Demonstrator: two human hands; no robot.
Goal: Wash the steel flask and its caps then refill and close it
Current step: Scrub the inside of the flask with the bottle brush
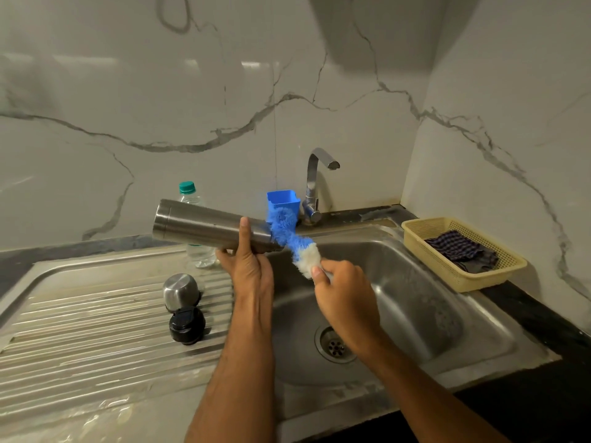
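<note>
dim, greenish indoor light | glare on wall (192, 63) | brush (289, 238) motion-blurred | edges bowed

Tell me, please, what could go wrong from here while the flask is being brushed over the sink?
The steel flask is held sideways by the left hand alone, so a wet grip might slip and drop it into the sink. The right hand grips the bottle brush close to the bristles, so it may flick water. The steel cap and black cap sit loose nearby.

- Flask (204, 228) lies sideways above the drainboard (96, 330), mouth toward the sink basin (415, 298).
- Two caps (184, 306) on drainboard, left of basin.
- Basket (460, 251) sits right of the tap (315, 187).
</note>
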